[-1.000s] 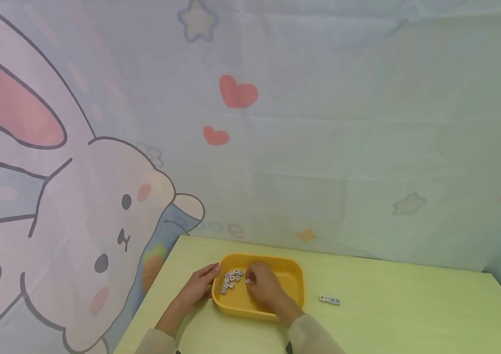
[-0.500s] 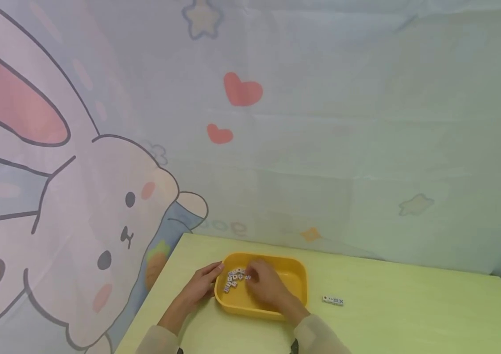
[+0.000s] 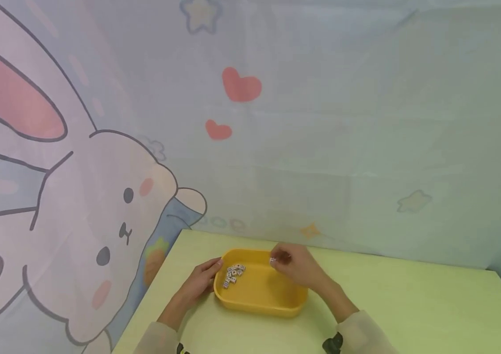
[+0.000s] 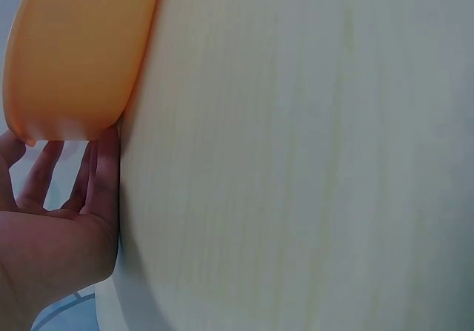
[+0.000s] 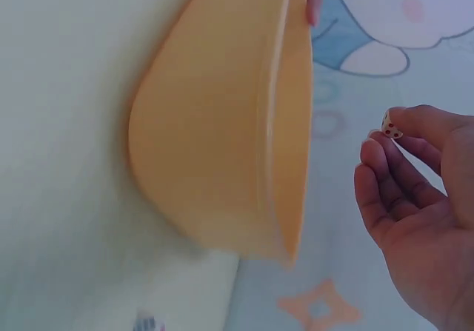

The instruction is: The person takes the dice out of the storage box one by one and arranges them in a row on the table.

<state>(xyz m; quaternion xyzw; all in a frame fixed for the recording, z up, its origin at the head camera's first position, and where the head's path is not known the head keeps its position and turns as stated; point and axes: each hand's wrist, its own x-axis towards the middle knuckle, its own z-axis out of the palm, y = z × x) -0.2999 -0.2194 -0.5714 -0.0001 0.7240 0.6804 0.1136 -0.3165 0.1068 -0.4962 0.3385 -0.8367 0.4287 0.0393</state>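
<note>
My left hand [image 3: 198,283] grips the left end of the yellow tray [image 3: 259,310]. In the left wrist view, its thumb is by the rim and its fingers touch the tray's end wall. A small white die [image 5: 391,126] with dark dots is pinched between the thumb and fingertips of my right hand [image 3: 296,265], raised over the tray's right part. The right wrist view shows this hand apart from the rim. Several white dice [image 3: 234,273] lie clustered inside the tray's left end.
The tray stands on a pale yellow-green table [image 3: 409,305]. Blurred dice [image 5: 149,322] show at the bottom of the right wrist view; the right arm hides that spot in the head view. A printed cloth [image 3: 321,123] hangs behind the table.
My right hand has lifted off the tray's floor beside the dice and moved right with one die. My left hand has stayed at the tray's left end.
</note>
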